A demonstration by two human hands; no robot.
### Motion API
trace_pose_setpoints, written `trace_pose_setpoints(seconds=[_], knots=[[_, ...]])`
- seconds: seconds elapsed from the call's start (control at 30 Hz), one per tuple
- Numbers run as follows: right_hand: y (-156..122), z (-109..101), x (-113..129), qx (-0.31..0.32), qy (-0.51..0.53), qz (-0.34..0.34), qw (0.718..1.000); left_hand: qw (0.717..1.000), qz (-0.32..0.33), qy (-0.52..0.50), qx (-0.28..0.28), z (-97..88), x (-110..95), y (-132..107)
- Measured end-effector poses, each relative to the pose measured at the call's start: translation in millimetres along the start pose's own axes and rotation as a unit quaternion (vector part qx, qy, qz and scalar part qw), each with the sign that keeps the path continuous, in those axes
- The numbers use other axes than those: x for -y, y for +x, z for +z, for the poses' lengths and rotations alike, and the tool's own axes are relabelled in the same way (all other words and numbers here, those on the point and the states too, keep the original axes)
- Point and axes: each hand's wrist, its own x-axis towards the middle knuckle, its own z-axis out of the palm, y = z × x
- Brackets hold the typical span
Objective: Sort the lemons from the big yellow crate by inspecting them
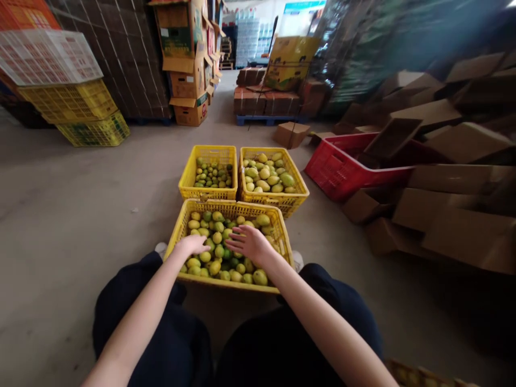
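Right in front of me stands a yellow plastic crate (229, 286) with yellow-green roundish fruits (217, 237) in it; I cannot tell if they are lemons or small mangoes. My left hand (193, 245) is over the left part of the crate, fingers stretched out, close to the fruits. Over the middle right, my right hand (250, 243) has its fingers apart and holds nothing. Whether either hand touches a fruit is unclear. Behind are two more yellow crates: the left one (186, 174) holds smaller greenish fruits, the right one (301, 185) larger oval ones (266, 173).
On the right, a red crate (328, 166) stands among piled cardboard boxes (463, 226). Stacked crates (76, 99) are at the far left. Beyond the yellow crates are a carton stack (187, 80) and a loaded blue pallet (262, 119). Another crate's edge (419, 374) shows at bottom right.
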Motion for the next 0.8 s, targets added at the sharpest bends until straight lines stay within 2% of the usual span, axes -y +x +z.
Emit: trace_pose_setpoints(seconds=[0.2,0.27,0.4,0.53,0.67,0.8], knots=[[-15.1,-4.6,30.7,0.022,0.091,-0.069,0.993,0.994,-0.006,0.024,0.105,37.2,0.0,8.5],[-21.2,-1.5,38.3,0.024,0.103,-0.074,0.992,0.993,-0.008,0.035,0.116,46.5,2.3,11.1],[-36.2,9.3,45.0,0.027,0.095,-0.086,0.991,0.995,-0.039,0.08,0.054,53.9,11.0,28.4],[-42.0,15.1,45.2,0.027,0.095,-0.076,0.992,0.989,-0.075,0.121,-0.03,52.3,18.7,63.0],[-38.7,11.6,46.3,0.027,0.112,-0.064,0.991,0.985,-0.087,0.138,-0.05,52.5,20.7,95.2],[-40.1,7.2,52.5,0.027,0.122,-0.077,0.989,0.983,-0.096,0.136,-0.071,58.4,18.8,110.2]])
